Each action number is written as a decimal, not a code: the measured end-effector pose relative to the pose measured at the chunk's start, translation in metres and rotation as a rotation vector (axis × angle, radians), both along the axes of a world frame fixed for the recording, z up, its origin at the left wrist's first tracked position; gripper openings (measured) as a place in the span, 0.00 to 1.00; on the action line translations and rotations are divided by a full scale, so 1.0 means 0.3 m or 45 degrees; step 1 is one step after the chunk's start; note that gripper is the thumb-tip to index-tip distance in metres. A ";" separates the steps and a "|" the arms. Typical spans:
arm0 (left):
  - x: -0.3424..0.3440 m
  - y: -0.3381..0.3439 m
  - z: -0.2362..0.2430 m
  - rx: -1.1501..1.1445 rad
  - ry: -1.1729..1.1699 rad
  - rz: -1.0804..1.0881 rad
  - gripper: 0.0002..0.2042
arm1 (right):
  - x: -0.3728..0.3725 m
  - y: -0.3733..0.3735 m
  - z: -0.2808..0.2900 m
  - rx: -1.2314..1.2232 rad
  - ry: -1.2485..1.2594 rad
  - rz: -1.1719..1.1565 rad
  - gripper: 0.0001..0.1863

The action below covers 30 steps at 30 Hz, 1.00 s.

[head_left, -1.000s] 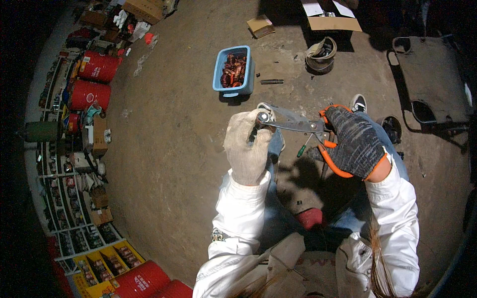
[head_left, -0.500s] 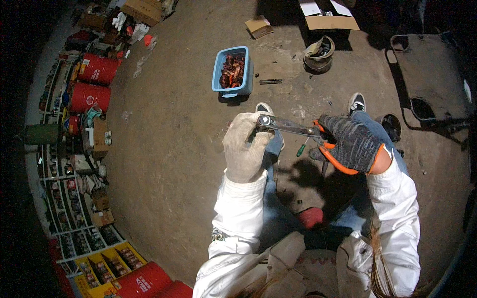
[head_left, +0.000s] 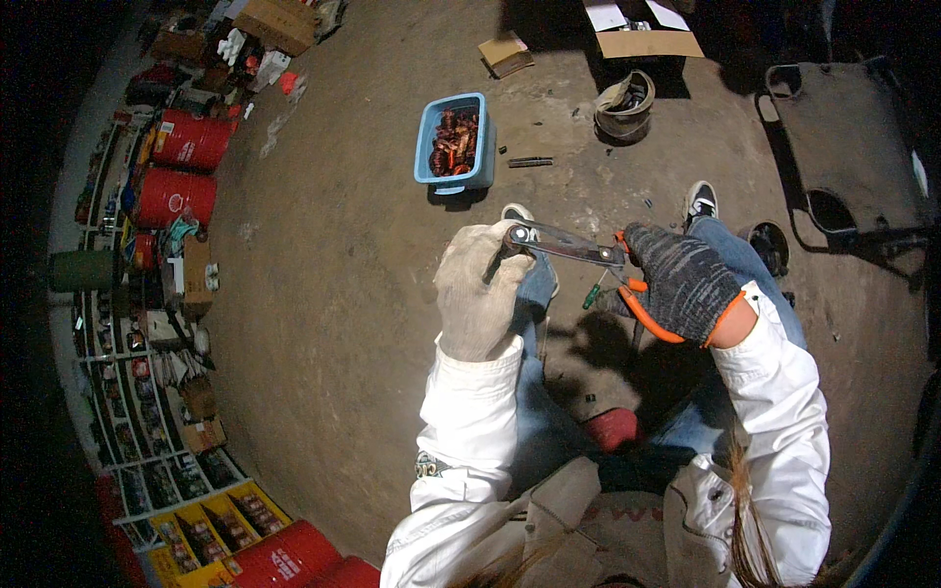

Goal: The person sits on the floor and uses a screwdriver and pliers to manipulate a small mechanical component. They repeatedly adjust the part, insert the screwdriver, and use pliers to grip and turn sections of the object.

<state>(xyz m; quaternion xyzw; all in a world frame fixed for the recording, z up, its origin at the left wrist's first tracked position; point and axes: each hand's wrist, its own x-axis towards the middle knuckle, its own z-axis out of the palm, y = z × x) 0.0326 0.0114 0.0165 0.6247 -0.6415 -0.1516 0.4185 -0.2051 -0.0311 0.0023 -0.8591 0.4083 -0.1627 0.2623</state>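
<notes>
My left hand [head_left: 475, 289], in a cream knit glove, grips a small round metal part [head_left: 520, 236] at the jaw end of long metal cutters or pliers [head_left: 588, 250] with orange handles. My right hand [head_left: 676, 279], in a grey knit glove with an orange cuff, is wrapped round those handles. Both hands are held above my legs, between my two shoes. Just below the tool a green-handled screwdriver [head_left: 594, 292] shows, partly hidden. Exactly what sits inside the left fingers is too small to make out.
Ahead are a blue tub [head_left: 452, 137] of copper-coloured parts, a metal bucket [head_left: 624, 122] and open cardboard [head_left: 647, 43]. A dark padded frame [head_left: 843, 147] lies at right. Shelving [head_left: 132, 392], red drums [head_left: 186, 137] and boxes line the left. A round dark object [head_left: 769, 245] sits beside my right leg.
Both hands and the tool have shifted slightly leftward. The orange handles look a little closer together than a second ago. Both hands keep their grip.
</notes>
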 end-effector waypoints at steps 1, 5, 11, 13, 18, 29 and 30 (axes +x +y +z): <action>-0.001 0.000 -0.002 0.002 -0.011 0.005 0.13 | 0.002 0.003 -0.009 -0.032 -0.021 -0.012 0.28; -0.002 0.000 -0.009 -0.050 -0.063 0.015 0.13 | 0.009 0.014 -0.035 0.015 0.022 -0.013 0.26; 0.002 -0.003 -0.008 -0.155 -0.143 -0.043 0.13 | 0.022 0.018 -0.047 0.151 0.057 -0.020 0.27; 0.001 -0.001 -0.006 -0.123 -0.154 -0.041 0.12 | 0.029 0.017 -0.050 0.182 0.097 -0.050 0.27; -0.002 0.002 -0.006 -0.080 -0.156 -0.007 0.12 | 0.061 0.033 -0.064 0.123 0.069 -0.111 0.24; -0.047 0.001 -0.029 -0.018 0.131 -0.059 0.12 | 0.076 0.017 -0.107 0.255 -0.145 0.211 0.16; -0.050 0.003 -0.029 0.058 0.157 -0.062 0.12 | 0.071 0.009 -0.101 0.263 -0.217 0.130 0.17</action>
